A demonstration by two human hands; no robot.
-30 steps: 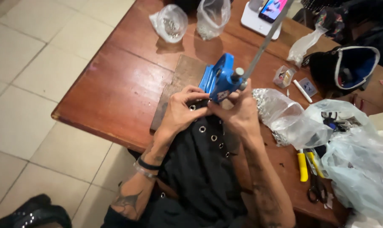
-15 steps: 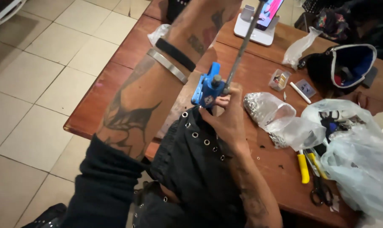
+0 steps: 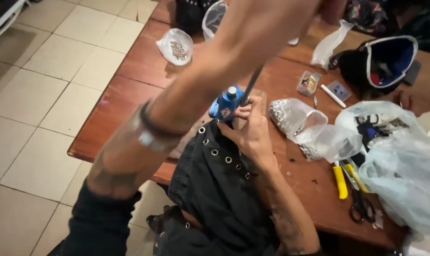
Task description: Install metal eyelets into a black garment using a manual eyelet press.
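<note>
Tattooed forearms, a dark sleeve pushed up, left wrist point(image 3: 151, 132) banded (black and silver)

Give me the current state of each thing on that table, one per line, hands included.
Blue press: upright, lever raised at a slant.
Black garment: draped over the table edge, its eyelet row under the press.
Right hand: pinning the garment beside the press.
Left hand: up by the lever's top, its grip out of frame.
Clear bag: open, holding small metal pieces.
Scissors: lying flat.

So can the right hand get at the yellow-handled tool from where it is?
Probably yes. The right hand holds the black fabric at the blue press; the yellow-handled tool lies uncovered on the table to its right, though the hand would have to let go.
</note>
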